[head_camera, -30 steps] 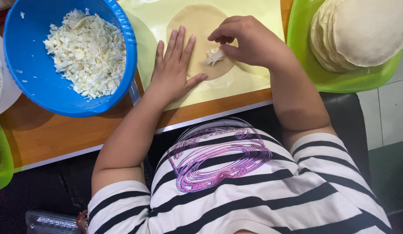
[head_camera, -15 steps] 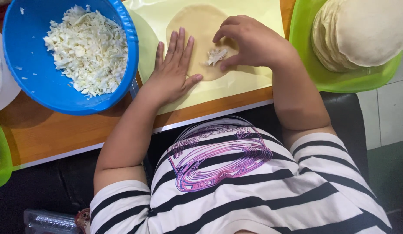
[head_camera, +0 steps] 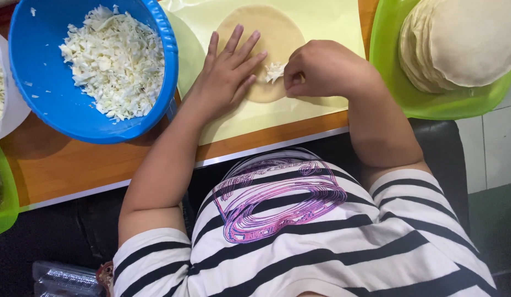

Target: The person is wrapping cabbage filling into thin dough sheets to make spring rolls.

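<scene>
A round pale dough wrapper (head_camera: 266, 30) lies flat on a light yellow mat (head_camera: 332, 25). My left hand (head_camera: 225, 74) rests flat on the wrapper's left side, fingers spread. My right hand (head_camera: 321, 69) has its fingers curled over the wrapper's lower right edge, right beside a small heap of shredded white filling (head_camera: 275, 71) on the wrapper. Whether the fingers pinch the dough edge is hidden by the knuckles.
A blue bowl (head_camera: 52, 113) of shredded white cabbage stands at the left on the wooden table (head_camera: 74, 165). A green tray (head_camera: 387, 66) at the right holds a stack of round wrappers (head_camera: 464, 41). A white bowl (head_camera: 8, 110) and another green tray (head_camera: 5, 203) sit at the far left.
My right hand has moved down and curled over the wrapper's lower edge beside the filling. My left hand stays flat on the wrapper.
</scene>
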